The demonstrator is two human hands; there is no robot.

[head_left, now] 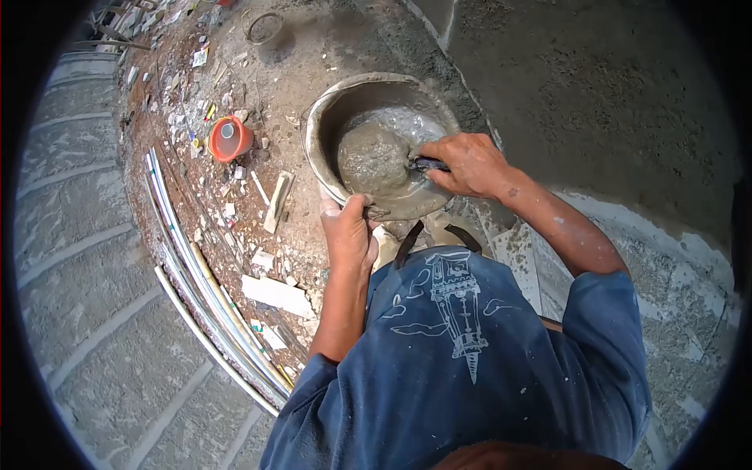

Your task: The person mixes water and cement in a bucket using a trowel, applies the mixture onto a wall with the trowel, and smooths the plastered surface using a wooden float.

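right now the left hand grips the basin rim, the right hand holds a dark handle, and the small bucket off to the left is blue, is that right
Not quite: the small bucket is orange, not blue, as the head view shows. The left hand does grip the basin rim, and the right hand holds a dark handle.

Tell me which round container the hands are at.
The largest one, the basin: left hand on its rim, right hand over it. The orange bucket and greyish container beyond stand apart, untouched.
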